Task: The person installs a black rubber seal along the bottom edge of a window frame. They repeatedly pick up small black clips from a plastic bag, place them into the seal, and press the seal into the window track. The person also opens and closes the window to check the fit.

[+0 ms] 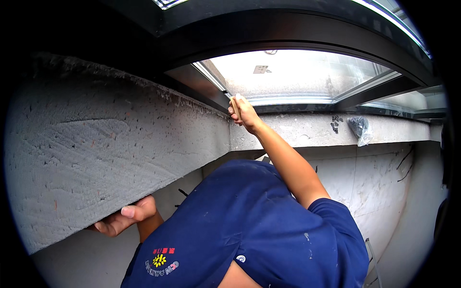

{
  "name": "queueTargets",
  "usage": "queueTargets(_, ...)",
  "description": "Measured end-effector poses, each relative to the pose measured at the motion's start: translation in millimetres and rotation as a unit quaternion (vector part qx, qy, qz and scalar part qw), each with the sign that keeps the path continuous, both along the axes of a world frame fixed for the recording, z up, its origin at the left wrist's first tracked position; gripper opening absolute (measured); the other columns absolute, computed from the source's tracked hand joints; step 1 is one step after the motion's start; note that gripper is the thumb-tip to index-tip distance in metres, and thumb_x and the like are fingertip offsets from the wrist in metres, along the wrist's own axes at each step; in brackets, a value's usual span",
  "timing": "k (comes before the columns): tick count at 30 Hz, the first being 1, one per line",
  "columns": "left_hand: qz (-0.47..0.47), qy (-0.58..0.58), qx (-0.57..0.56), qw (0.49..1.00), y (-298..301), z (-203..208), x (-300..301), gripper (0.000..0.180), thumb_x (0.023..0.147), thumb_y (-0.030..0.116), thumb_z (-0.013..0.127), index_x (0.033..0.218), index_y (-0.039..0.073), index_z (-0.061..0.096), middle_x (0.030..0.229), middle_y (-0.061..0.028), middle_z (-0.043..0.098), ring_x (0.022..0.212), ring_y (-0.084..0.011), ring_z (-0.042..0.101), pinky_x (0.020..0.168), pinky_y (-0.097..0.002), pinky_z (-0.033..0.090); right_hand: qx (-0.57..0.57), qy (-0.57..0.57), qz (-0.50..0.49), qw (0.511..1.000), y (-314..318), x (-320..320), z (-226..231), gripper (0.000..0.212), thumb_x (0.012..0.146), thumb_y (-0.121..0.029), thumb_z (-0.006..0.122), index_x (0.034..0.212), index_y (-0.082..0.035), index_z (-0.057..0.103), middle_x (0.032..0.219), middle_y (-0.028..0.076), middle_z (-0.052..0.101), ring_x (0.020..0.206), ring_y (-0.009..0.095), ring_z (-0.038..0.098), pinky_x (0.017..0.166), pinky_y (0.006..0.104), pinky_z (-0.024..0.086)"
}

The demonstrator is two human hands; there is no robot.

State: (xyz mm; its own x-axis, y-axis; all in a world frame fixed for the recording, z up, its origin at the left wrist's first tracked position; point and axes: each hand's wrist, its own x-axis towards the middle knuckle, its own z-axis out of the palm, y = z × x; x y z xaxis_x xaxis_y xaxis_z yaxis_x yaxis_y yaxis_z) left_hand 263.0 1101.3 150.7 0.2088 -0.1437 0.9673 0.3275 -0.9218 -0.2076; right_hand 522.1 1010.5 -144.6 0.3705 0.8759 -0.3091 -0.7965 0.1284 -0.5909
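Observation:
My right hand is closed around a tan, wooden-looking handle at the lower left corner of the dark-framed window. The hand hides most of the handle, so the kind of tool cannot be told. A small dark piece shows just beyond it, against the pale strip along the glass. Down at the left, my left hand grips the lower edge of the rough grey concrete wall. Its thumb shows, while some fingers are hidden at the edge.
Right of my right hand runs a concrete sill below the window glass. Several small black pieces lie on it beside a clear plastic bag with dark contents. Light wall panels stand below the sill.

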Motion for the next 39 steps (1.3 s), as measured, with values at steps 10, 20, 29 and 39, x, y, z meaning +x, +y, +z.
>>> queueTargets(10, -0.007, -0.036, -0.01, 0.999, 2, -11, 4, 0.063, 0.089, 0.021, 0.044, 0.145, -0.003, 0.027, 0.145, -0.0313, 0.029, 0.128, -0.0384, 0.042, 0.103, -0.0548, 0.039, 0.002, 0.087, 0.016, 0.996, 14, -8, 6, 0.043, 0.105, -0.052, 0.04, 0.102, -0.012, 0.054, 0.071, 0.0, 0.048, 0.049, 0.007, 0.037, 0.043, 0.0226, 0.03)
queueTargets(20, -0.004, -0.084, 0.004, 0.996, 5, -10, 13, 0.062, 0.088, 0.021, 0.044, 0.143, -0.004, 0.03, 0.143, -0.0309, 0.032, 0.126, -0.0373, 0.044, 0.101, -0.0539, 0.04, 0.019, 0.192, -0.021, 0.981, 39, -23, 3, 0.047, 0.104, -0.059, 0.032, 0.089, -0.016, 0.044, 0.062, 0.0, 0.038, 0.042, 0.008, 0.025, 0.038, 0.0243, 0.022)
queueTargets(29, -0.026, -0.184, 0.037, 0.982, 15, -7, 23, 0.061, 0.087, 0.021, 0.045, 0.141, -0.004, 0.033, 0.14, -0.0306, 0.035, 0.123, -0.0364, 0.046, 0.1, -0.053, 0.041, -0.044, 0.194, 0.014, 0.98, 47, -21, 16, 0.037, 0.106, -0.046, 0.027, 0.09, -0.016, 0.042, 0.061, 0.0, 0.036, 0.042, 0.008, 0.023, 0.038, 0.0251, 0.021)
queueTargets(39, -0.096, -0.219, -0.027, 0.971, 2, -13, 30, 0.053, 0.084, 0.02, 0.045, 0.129, -0.009, 0.046, 0.126, -0.0285, 0.048, 0.111, -0.0338, 0.053, 0.093, -0.05, 0.044, 0.028, 0.182, -0.012, 0.983, 41, -24, 4, 0.047, 0.104, -0.059, 0.031, 0.089, -0.016, 0.045, 0.061, -0.001, 0.039, 0.041, 0.008, 0.025, 0.037, 0.0245, 0.021)
